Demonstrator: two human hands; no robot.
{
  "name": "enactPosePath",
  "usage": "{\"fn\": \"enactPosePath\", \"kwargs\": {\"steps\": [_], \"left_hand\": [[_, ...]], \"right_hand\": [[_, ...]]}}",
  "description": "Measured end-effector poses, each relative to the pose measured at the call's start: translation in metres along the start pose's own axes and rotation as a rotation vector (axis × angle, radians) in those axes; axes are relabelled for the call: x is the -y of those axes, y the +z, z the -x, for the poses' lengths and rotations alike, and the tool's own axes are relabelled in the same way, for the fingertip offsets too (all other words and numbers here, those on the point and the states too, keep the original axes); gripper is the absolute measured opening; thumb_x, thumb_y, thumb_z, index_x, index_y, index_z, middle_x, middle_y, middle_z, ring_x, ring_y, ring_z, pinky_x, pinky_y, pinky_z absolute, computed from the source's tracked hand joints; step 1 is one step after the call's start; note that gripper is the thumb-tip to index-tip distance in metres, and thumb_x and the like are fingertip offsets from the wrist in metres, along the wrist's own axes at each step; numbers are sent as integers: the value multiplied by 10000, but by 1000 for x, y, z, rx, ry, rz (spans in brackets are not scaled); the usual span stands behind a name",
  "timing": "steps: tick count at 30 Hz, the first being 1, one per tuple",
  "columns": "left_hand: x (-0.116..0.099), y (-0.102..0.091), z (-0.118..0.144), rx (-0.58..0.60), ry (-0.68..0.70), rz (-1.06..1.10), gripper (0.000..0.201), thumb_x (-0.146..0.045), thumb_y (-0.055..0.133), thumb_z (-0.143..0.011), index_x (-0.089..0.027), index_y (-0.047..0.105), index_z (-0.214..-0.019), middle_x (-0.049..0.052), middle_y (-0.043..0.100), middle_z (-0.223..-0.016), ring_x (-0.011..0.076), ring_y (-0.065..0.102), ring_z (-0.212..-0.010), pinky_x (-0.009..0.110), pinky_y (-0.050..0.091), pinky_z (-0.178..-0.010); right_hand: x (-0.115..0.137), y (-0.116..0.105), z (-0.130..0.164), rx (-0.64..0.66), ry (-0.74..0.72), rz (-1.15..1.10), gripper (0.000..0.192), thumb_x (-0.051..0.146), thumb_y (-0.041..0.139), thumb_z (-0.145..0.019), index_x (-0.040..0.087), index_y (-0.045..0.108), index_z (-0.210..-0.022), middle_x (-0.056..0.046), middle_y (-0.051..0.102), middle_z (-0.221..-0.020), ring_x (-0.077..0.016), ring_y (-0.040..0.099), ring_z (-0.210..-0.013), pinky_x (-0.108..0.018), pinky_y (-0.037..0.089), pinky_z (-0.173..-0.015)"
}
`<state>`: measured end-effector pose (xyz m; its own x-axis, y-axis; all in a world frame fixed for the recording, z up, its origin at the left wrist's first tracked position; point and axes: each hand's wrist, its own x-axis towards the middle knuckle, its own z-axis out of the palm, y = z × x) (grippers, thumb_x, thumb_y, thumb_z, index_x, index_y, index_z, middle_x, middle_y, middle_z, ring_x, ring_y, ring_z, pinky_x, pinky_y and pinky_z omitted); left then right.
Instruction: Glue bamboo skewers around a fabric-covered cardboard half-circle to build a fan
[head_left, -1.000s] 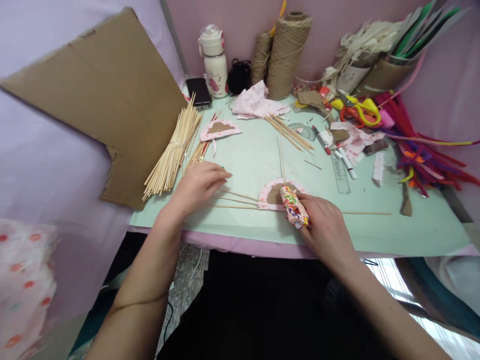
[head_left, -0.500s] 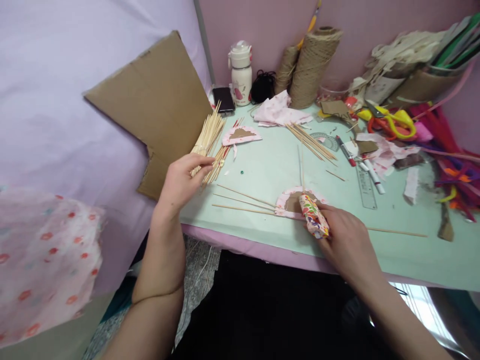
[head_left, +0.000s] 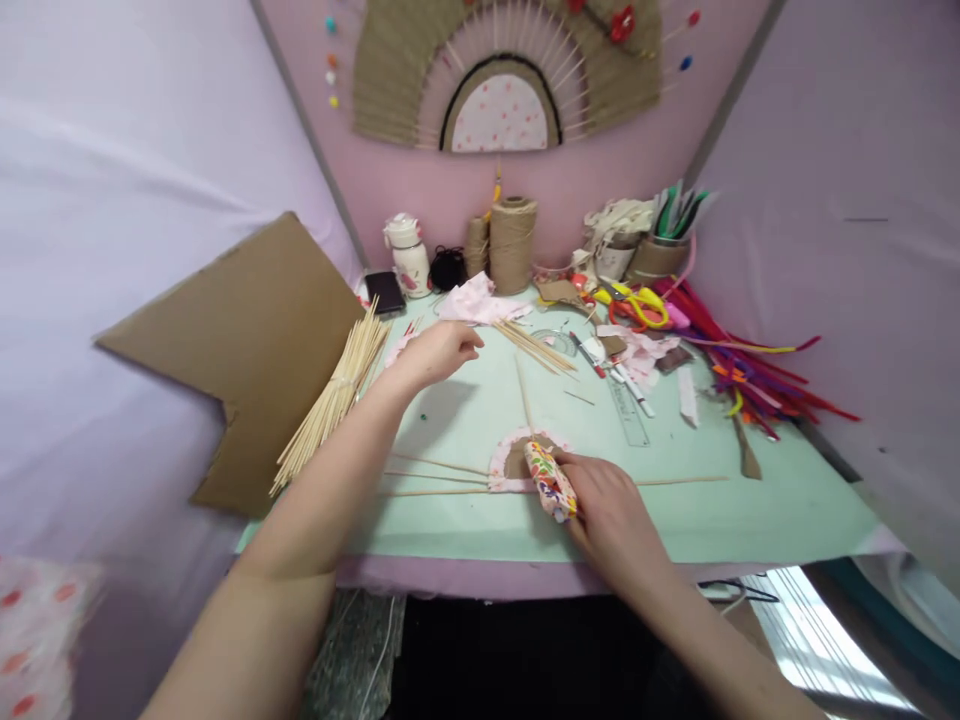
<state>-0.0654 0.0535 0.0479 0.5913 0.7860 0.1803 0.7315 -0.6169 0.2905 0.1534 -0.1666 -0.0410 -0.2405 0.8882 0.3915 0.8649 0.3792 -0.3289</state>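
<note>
Right hand grips floral roll near table edge; left hand hovers.

Floral tube: colourful leaf print, lying tilted on half-disc's right edge.
Half-disc: brown card, pink-fringed, flat at bench front; thin sticks radiating from it.

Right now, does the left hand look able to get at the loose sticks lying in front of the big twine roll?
Probably yes. The left hand hovers over bare table, and the loose sticks lie just to its right with nothing between. The pink cloth sits behind, not in the way.
</note>
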Motion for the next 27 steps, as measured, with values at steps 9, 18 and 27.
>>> {"fn": "enactPosePath", "kwargs": {"steps": [9,18,27], "left_hand": [[18,44,-121,140,181,-141,279,-138,554,-793,-129,749,-992,116,720,-1030,208,633,-939,298,456,-860],[4,78,-157,300,312,-171,241,-134,590,-721,-175,769,-877,75,730,-970,188,629,-882,255,430,-779],[-2,70,-150,240,312,-175,218,-106,557,-732,-164,748,-819,75,735,-912,180,625,-828,260,425,-755]], "right_hand": [[0,-16,4,-37,39,-109,323,87,483,-785,180,584,-1077,-126,667,-1195,-269,600,-1091,-466,448,-973],[-3,-18,6,-6,88,-189,337,78,477,-773,191,599,-1066,-104,683,-1157,-249,611,-1054,-461,436,-1003],[-2,-19,7,1,111,-233,329,78,464,-782,196,603,-1056,-102,685,-1135,-258,613,-1040,-475,427,-1008]]}}
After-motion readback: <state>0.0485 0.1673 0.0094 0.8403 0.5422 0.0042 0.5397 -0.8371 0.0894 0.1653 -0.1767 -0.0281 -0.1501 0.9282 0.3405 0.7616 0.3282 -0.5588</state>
